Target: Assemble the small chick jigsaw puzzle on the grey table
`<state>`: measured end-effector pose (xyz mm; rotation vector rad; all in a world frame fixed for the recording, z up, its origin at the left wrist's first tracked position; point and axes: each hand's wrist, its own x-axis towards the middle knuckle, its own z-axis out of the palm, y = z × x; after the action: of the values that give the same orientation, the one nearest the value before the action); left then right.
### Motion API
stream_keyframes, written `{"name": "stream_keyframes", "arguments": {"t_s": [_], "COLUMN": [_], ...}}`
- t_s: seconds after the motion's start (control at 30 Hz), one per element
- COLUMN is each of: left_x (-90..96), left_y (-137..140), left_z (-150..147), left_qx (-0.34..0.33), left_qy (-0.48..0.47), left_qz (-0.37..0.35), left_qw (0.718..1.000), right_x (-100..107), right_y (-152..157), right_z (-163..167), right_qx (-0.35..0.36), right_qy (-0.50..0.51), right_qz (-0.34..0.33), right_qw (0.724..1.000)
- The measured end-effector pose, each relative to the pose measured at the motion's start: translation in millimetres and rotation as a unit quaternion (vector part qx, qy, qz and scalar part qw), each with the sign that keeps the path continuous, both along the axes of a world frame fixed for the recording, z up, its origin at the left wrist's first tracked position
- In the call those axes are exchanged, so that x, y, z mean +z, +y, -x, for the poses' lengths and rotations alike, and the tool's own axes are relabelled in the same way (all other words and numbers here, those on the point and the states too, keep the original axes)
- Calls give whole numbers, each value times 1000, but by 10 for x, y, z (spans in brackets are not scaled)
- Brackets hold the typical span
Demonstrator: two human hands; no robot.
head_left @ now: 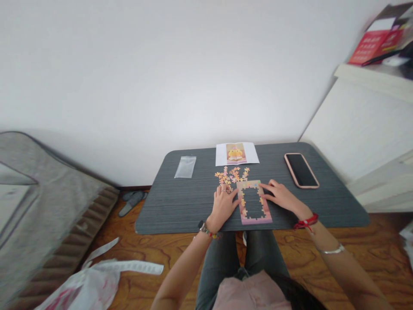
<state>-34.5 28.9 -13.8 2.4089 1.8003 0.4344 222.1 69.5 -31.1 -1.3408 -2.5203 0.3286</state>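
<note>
A jigsaw puzzle frame (pixel 266 215) of joined edge pieces lies flat on the dark table, its middle showing bare tabletop. My left hand (pixel 223 202) rests at its left side, fingers apart, fingertips touching the edge. On the other side, my right hand (pixel 280 196) has its fingers stretched out to the upper right edge. Loose puzzle pieces (pixel 235 174) lie in a heap just beyond the frame, a few of them partly under my left fingers. Behind the heap is an unfolded reference sheet (pixel 221 154) printed with a yellow cartoon figure.
The table (pixel 161 206) stands against a white wall. A clear plastic bag (pixel 186 167) lies at its left, a phone (pixel 301 170) in a pink case at its right. A shelf (pixel 374 77) with boxes rises on the right. Slippers (pixel 132 201) and a plastic bag (pixel 93 284) lie on the floor.
</note>
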Motion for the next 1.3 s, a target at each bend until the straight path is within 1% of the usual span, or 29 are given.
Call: {"name": "stream_keyframes", "arguments": {"t_s": [0.17,0.33,0.43,0.53,0.6,0.67,0.77,0.83,0.9,0.97,1.1,1.2,1.3], "left_x": [-27,-34,-33,-45,-61,-74,-78,-75,-73,-71,-52,-31,-39], "left_y": [2,12,-2,-48,-85,-108,-103,-82,-60,-38,38,145,262], "left_z": [26,36,142,332,453,526,531,495,462,452,480,500,519], "left_qx": [-6,-8,16,60,83,93,101,105,107,107,104,100,104], "left_qy": [3,-12,-34,-57,-71,-83,-92,-92,-90,-87,-88,-99,-113], "left_qz": [8,-9,-34,-68,-80,-77,-69,-62,-55,-51,-53,-56,-68], "left_qw": [1000,1000,999,994,991,989,988,988,989,989,989,988,986], "right_x": [-21,-6,30,107,187,280,409,456,456,416,325,327,342], "right_y": [-14,-3,-27,-100,-149,-169,-155,-162,-216,-309,-428,-314,-45], "right_z": [-1,-20,-50,-36,23,121,300,410,497,559,593,512,358], "right_qx": [-6,-14,-26,-35,-22,5,48,60,60,54,71,54,29], "right_qy": [5,31,72,96,106,116,97,67,45,45,46,56,78], "right_qz": [-3,22,24,31,52,72,88,91,94,105,121,123,118], "right_qw": [1000,999,997,994,993,991,990,992,993,992,989,989,990]}}
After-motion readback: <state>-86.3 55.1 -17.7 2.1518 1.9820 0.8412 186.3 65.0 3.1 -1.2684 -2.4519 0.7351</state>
